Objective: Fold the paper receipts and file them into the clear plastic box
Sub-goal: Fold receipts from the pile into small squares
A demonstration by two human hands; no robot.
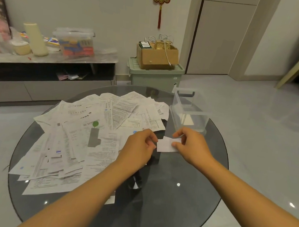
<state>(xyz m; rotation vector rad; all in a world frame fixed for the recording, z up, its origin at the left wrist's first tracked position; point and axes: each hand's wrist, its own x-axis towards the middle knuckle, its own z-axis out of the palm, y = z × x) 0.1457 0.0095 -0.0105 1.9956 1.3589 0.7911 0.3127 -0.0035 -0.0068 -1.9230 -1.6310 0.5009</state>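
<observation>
From the head camera: both hands hold one small folded receipt (167,144) between them above the round glass table (181,202). The left hand (139,146) pinches its left edge, the right hand (191,144) its right. The clear plastic box (189,111) stands just beyond the right hand; loose receipts (90,132) spread left of the left hand.

Round glass table (181,202) with spread receipts (77,138) and clear plastic box (190,112).
</observation>
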